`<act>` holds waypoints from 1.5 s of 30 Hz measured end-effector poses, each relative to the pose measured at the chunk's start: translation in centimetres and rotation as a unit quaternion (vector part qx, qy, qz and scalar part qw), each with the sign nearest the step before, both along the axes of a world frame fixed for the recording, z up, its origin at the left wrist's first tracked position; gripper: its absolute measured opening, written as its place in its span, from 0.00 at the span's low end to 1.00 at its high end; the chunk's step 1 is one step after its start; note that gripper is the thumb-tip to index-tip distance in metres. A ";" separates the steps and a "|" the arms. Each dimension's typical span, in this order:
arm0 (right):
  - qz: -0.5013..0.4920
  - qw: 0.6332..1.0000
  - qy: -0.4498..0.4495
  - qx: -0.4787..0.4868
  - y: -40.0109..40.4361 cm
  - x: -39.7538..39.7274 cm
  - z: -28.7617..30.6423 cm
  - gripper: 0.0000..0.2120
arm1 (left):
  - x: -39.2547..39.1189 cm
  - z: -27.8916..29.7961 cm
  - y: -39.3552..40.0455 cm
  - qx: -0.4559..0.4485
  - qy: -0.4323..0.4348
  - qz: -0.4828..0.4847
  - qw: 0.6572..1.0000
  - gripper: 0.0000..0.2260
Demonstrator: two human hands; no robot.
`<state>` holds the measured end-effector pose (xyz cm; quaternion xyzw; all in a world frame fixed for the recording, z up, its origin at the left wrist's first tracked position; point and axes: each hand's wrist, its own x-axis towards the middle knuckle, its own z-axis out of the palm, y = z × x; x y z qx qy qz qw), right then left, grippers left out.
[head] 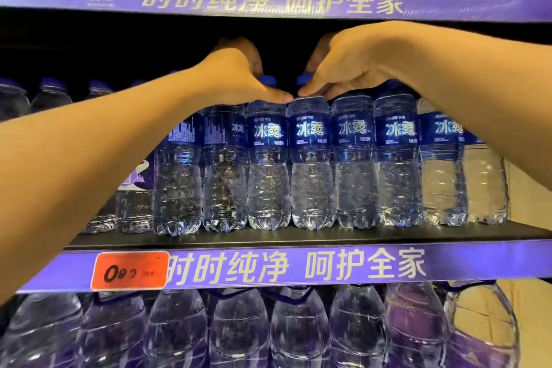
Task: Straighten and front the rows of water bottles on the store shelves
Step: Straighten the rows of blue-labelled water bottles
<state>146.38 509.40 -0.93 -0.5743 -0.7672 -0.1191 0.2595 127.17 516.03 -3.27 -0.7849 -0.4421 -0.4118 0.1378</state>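
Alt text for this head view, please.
Both hands reach over the front row of blue-labelled water bottles on the middle shelf, left hand and right hand gripping neighbouring bottle tops. Two bottles at left show back labels.

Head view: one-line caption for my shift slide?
Both hands, left and right, grip neighbouring blue-capped water bottles on the middle shelf.

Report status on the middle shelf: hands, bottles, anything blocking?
Left hand and right hand each grip a bottle top. Front row upright; two left bottles show label backs. Nothing blocking.
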 end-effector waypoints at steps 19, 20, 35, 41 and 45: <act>0.043 0.987 0.140 -0.067 1.1 -1.3 -0.7 0.38 | -1.0 1.4 -1.4 -0.113 0.060 0.013 0.992 0.43; 0.039 0.987 0.139 -0.064 1.0 -1.3 -0.7 0.38 | -1.0 1.4 -1.3 -0.114 0.058 0.005 0.992 0.39; -0.006 0.984 0.071 0.161 0.2 2.6 -1.5 0.28 | -1.2 1.4 0.1 -0.074 0.042 -0.046 0.995 0.21; -0.138 0.978 -0.005 0.156 0.2 4.2 -1.9 0.29 | -1.4 1.3 0.5 -0.064 0.043 -0.052 0.996 0.20; -0.132 0.982 0.015 0.134 -0.1 3.9 -2.0 0.25 | -1.4 1.1 0.5 -0.063 0.040 -0.058 0.996 0.19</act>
